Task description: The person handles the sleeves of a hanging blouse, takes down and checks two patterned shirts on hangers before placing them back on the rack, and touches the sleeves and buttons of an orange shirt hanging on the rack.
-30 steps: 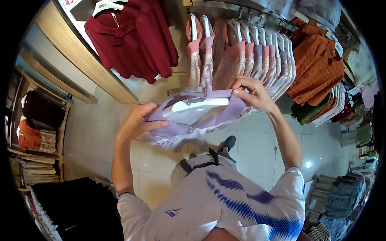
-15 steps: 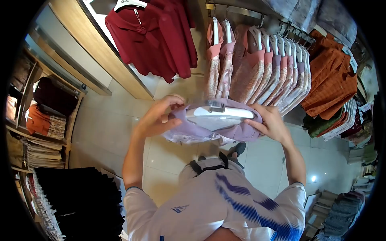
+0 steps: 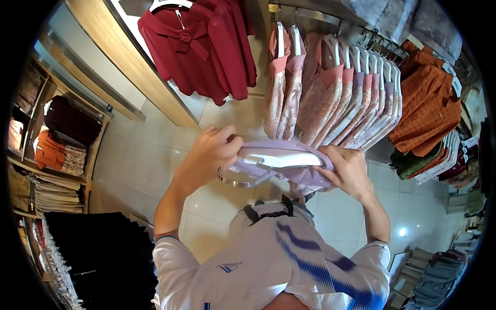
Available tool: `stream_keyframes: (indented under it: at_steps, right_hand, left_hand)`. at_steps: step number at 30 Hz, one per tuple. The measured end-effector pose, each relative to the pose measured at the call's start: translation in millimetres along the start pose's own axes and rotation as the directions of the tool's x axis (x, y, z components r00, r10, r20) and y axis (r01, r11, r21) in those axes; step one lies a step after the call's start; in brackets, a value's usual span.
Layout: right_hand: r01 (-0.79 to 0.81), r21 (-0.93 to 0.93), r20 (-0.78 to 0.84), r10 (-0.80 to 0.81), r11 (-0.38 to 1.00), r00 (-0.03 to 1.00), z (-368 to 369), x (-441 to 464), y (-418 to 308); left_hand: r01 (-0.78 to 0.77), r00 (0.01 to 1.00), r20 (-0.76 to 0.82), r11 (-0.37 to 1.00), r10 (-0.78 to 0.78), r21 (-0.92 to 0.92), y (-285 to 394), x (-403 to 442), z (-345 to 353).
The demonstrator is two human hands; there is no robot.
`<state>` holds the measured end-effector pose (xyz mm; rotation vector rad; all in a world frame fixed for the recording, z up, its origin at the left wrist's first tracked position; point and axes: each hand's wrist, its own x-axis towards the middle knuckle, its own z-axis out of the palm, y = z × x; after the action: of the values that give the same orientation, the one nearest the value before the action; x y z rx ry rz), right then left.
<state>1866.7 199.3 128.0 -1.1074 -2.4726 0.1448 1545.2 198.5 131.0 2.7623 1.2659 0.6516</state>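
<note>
A lilac-collared patterned shirt (image 3: 302,174) hangs on a white hanger (image 3: 284,159) in front of my body. The hanger's metal hook (image 3: 240,182) curves toward me on the left, below my left hand. With its fingers curled, my left hand (image 3: 213,153) grips the left end of the shirt's collar. On the opposite side, my right hand (image 3: 349,169) pinches the collar, its thumb lying over the hanger's right end. Most of the shirt's body is hidden beneath the collar.
Ahead, a rail (image 3: 310,18) carries several pink patterned shirts (image 3: 323,103). Dark red blouses (image 3: 191,51) hang to their left, orange shirts (image 3: 426,98) to their right. Black garments (image 3: 98,258) hang at lower left, near wooden shelves (image 3: 93,170) of folded clothes.
The hanger's hook has swung from the far side toward me and to the left. My left hand has closed on the collar, and the shirt's left side is more bunched.
</note>
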Motion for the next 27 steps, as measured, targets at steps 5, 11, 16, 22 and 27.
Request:
stream_keyframes:
  at_steps: [5, 11, 16, 22, 27]
  right_hand:
    - [-0.024, 0.007, -0.002, 0.024, 1.000, 1.000, 3, 0, 2]
    - [-0.040, 0.099, -0.022, 0.042, 0.994, 0.999, 4, 0, 8]
    - [-0.058, 0.152, -0.001, 0.059, 0.987, 0.998, 3, 1, 13]
    - [-0.052, 0.218, -0.019, 0.057, 0.975, 0.998, 1, 2, 17]
    - [-0.064, 0.251, -0.001, 0.066, 0.966, 0.998, 2, 4, 18]
  left_hand:
    - [0.033, 0.999, 0.006, 0.996, -0.034, 0.087, -2, -3, 4]
    - [0.202, 0.975, 0.048, 0.776, -0.218, -0.598, -17, 1, -1]
    - [0.141, 0.987, 0.036, 0.746, -0.155, -0.650, -23, 2, 5]
    - [0.010, 0.999, 0.038, 0.874, 0.009, -0.486, -29, 0, -3]
    - [0.002, 1.000, 0.027, 0.869, 0.013, -0.495, -26, 0, 17]
